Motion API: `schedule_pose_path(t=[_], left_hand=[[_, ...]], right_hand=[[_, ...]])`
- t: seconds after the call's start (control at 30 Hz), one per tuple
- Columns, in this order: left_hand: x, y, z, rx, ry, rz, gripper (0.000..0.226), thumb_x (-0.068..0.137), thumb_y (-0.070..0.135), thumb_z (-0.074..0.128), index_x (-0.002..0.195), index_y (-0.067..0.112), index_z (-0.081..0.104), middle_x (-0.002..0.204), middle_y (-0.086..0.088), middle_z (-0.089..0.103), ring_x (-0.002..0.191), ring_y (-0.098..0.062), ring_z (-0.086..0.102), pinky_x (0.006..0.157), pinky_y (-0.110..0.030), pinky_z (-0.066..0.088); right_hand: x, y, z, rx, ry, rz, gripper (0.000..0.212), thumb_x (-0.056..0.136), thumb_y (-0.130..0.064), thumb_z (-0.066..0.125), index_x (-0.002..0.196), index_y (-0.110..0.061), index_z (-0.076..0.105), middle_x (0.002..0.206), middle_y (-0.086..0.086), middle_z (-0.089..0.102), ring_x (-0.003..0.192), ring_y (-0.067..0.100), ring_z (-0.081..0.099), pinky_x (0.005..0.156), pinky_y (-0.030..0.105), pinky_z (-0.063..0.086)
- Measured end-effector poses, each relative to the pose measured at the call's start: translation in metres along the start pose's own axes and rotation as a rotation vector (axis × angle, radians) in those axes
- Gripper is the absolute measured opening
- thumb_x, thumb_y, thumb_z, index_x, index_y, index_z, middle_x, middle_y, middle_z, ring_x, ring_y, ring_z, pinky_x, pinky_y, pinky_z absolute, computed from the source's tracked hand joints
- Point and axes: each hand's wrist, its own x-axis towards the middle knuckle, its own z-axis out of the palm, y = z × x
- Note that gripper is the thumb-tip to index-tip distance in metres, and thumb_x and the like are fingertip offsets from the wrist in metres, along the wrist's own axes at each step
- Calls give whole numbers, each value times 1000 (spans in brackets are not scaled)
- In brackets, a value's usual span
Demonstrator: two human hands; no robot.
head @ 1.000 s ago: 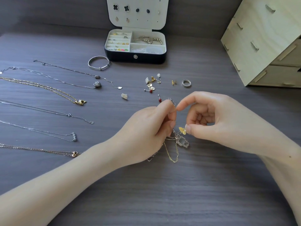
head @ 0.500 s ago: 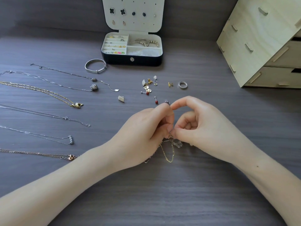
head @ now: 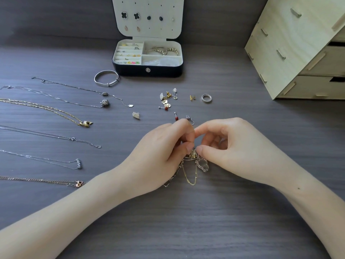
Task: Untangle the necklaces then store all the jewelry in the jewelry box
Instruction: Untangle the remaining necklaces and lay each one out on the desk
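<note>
Both hands meet over the dark wood-grain table [head: 186,230], in front of the open jewelry box [head: 147,69]. The left hand [head: 160,154] and right hand [head: 233,146] each pinch with thumb and forefinger at a tangle of necklaces [head: 190,172], whose gold and silver chains hang down in loops below the fingertips, with a clear pendant [head: 202,164] at the right of the knot. How the strands cross inside the pinch is hidden by the fingers.

To the left of the box and nearer the person, six necklaces lie stretched out apart from one another; their far ends are cut off by the left frame edge. A silver bangle [head: 106,78] sits just beside the box's left front corner. Between the box and the hands lie loose earrings [head: 166,100] and a silver ring [head: 206,98]; one red-beaded stud [head: 176,117] and a small silver hook piece [head: 189,118] lie just beyond the knuckles.

To the right of the box stands a pale wooden drawer unit [head: 298,49], cut off by the frame. The table nearer the person than the hands is bare, as is the strip between the ring and the drawer unit.

The box's small compartments hold pieces too small to name.
</note>
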Motion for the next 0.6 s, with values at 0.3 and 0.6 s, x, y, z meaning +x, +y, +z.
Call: schedule_pose_path(t=[0.3, 0.6], left_hand=[[0, 2, -1, 11, 15, 8, 4, 86, 15, 50, 84, 18, 49, 65, 17, 43, 65, 5, 41, 56, -10, 30], [-2, 1, -4, 6, -9, 28, 6, 85, 12, 51, 85, 18, 51, 71, 14, 50, 66, 5, 42, 58, -8, 30]], right_hand=[[3, 3, 6, -125, -4, -12, 5, 78, -35, 66, 80, -31, 69, 56, -20, 55, 53, 4, 47, 51, 15, 30], [3, 4, 0, -110, -38, -10, 11, 80, -29, 68, 71, -25, 67, 50, -21, 54, 50, 2, 48, 52, 13, 35]])
